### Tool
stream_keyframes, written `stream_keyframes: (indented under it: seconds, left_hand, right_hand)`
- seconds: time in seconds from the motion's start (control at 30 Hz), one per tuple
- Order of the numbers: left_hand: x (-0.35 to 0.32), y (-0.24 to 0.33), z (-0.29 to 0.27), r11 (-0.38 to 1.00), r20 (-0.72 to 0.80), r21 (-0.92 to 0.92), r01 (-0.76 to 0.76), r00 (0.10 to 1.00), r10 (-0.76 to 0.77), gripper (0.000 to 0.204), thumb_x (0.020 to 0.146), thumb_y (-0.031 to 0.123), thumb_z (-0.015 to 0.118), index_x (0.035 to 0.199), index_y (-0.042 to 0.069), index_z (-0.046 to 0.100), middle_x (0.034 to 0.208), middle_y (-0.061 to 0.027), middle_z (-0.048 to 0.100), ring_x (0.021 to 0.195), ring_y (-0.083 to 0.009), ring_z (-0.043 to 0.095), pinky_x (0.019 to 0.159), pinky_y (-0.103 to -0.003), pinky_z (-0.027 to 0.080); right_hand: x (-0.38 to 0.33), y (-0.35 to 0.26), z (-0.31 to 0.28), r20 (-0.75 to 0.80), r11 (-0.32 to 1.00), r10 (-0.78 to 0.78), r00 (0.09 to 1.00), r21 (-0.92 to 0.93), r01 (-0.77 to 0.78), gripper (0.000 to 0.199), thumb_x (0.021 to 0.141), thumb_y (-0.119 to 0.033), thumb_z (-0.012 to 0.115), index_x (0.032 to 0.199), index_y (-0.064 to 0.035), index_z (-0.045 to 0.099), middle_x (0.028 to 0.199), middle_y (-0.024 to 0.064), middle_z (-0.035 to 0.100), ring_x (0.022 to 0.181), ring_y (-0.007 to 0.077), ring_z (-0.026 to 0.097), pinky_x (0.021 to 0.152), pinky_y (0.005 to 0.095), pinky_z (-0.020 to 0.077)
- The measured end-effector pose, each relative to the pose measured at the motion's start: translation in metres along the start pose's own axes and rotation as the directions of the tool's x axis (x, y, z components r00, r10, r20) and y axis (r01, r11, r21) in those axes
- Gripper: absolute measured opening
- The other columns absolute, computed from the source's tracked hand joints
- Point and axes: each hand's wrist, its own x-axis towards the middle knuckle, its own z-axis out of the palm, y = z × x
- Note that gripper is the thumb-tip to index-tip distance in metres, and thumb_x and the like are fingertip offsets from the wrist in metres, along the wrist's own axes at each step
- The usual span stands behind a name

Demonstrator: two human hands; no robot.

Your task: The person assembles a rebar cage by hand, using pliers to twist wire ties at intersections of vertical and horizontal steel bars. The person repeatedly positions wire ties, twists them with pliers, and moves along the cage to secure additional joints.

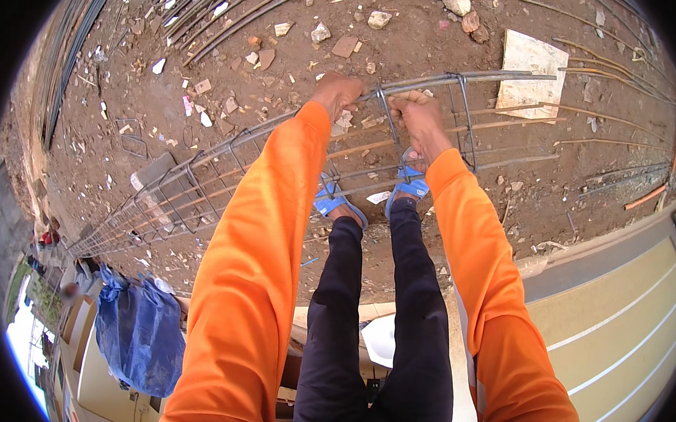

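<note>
A long rebar cage (505,76) of steel bars tied with square stirrups (468,115) stretches across the ground in front of me. Over its upper bar my left hand (336,95) is closed, in line with the bar, just left of a stirrup. My right hand (419,117) is closed too, right of that stirrup and just beneath the same bar. Its curled fingers hide whatever they hold, and I cannot make out any tie wire. Both my arms are in orange sleeves. Inside or beside the cage's lower bars stand my feet in blue sandals (410,180).
Loose rebar (211,13) lies in bundles at the far left, with more thin rods (620,73) at the right. A pale square board (532,72) rests beyond the cage. Broken stones (378,20) and tile scraps litter the dirt. A blue tarp (137,330) hangs at the near left.
</note>
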Motion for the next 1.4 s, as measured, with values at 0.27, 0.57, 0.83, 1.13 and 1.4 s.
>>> stream_keyframes:
  seconds: [0.27,0.57,0.83,1.13,1.4]
  left_hand:
    - [-0.002,0.003,0.014,0.988,-0.173,-0.145,-0.045,0.985,0.019,0.013,0.076,0.000,0.069,0.066,-0.006,0.063,0.068,-0.0099,0.064,0.052,-0.0164,0.059,0.043,-0.032,0.042]
    - [-0.023,-0.004,0.017,0.942,-0.221,-0.214,-0.258,0.952,0.211,0.011,0.077,0.006,0.072,0.077,-0.004,0.071,0.075,-0.0112,0.069,0.061,-0.0180,0.060,0.058,-0.034,0.046]
    - [-0.045,-0.019,0.030,0.879,-0.361,-0.113,-0.464,0.843,0.398,0.015,0.078,0.019,0.072,0.087,0.008,0.076,0.078,-0.0112,0.071,0.073,-0.0225,0.067,0.073,-0.034,0.051]
    - [-0.058,-0.048,0.029,0.537,-0.302,0.139,-0.832,0.481,0.823,0.019,0.076,0.013,0.072,0.094,0.010,0.076,0.091,-0.0070,0.069,0.098,-0.0248,0.064,0.102,-0.042,0.040]
    - [-0.063,-0.049,0.037,0.688,-0.397,0.140,-0.713,0.596,0.698,0.038,0.069,0.013,0.076,0.105,0.003,0.068,0.092,-0.0108,0.069,0.093,-0.0294,0.060,0.092,-0.041,0.041]
  right_hand:
    - [-0.009,0.000,0.006,0.005,0.994,-0.109,0.994,-0.007,0.109,0.005,0.084,-0.003,0.067,0.087,-0.0003,0.070,0.072,0.0011,0.063,0.061,0.0072,0.052,0.053,0.0236,0.0388]
    - [0.001,0.005,0.014,-0.072,0.925,-0.170,0.983,-0.356,0.134,0.014,0.081,-0.004,0.065,0.090,0.0020,0.073,0.077,0.0073,0.070,0.068,0.0130,0.060,0.063,0.0301,0.0469]
    - [-0.026,-0.030,0.006,0.082,0.660,-0.287,0.954,-0.706,0.259,0.019,0.078,-0.009,0.064,0.092,-0.0013,0.075,0.083,0.0123,0.073,0.077,0.0192,0.068,0.072,0.0342,0.0510]
    - [-0.061,-0.081,0.009,0.198,0.658,-0.091,0.976,-0.723,0.208,0.021,0.074,-0.015,0.068,0.084,0.0029,0.072,0.074,0.0200,0.068,0.073,0.0281,0.067,0.068,0.0362,0.0509]
    - [-0.046,-0.117,0.067,0.585,-0.223,-0.143,0.798,-0.805,0.550,0.015,0.069,-0.011,0.072,0.078,0.0000,0.068,0.093,0.0264,0.068,0.087,0.0444,0.064,0.076,0.0462,0.0519]
